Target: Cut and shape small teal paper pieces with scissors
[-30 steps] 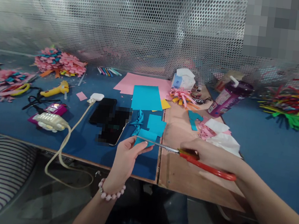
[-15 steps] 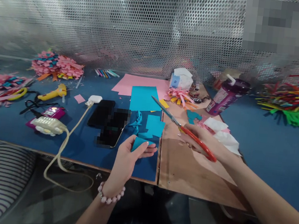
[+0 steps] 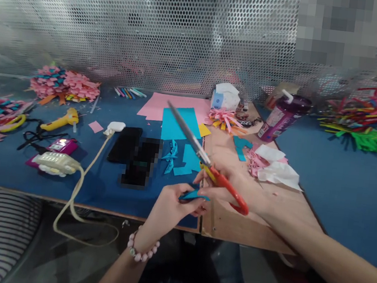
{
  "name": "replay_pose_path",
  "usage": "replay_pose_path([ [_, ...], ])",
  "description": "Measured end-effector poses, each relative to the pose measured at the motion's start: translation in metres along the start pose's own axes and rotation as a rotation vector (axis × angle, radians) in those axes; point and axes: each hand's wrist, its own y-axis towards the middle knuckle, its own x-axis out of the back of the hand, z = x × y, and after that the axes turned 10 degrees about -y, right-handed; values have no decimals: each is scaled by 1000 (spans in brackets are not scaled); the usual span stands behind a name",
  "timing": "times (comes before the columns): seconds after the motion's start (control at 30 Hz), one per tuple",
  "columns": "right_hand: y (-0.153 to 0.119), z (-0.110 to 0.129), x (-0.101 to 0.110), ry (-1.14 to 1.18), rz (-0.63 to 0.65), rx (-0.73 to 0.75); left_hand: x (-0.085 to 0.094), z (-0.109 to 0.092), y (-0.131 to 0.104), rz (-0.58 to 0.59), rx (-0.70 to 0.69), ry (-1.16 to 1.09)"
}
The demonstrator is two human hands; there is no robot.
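A perforated metal wall (image 3: 186, 37), apparently lit from behind, backs the blue table (image 3: 101, 190).

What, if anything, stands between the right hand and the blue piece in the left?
Nothing visible: a finger of the right hand already reaches the blue piece in the left hand. The scissors point up and away, not between them.

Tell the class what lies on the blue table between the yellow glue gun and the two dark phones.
A small pink paper square and, closer to the phones, a white block with a pale cable, in the head view.
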Motion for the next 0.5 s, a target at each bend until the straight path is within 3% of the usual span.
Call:
replay_pose_path([
  [0.17,-4,7,-7,-37,12,-58,-1,-3,0,0,-18,-9],
  [0.33,-1,-4,-7,-2,-105,-62,1,-2,2,-184,-114,-76],
  [0.5,-3,0,-9,5,-99,-99,2,2,3,-193,-150,-141],
])
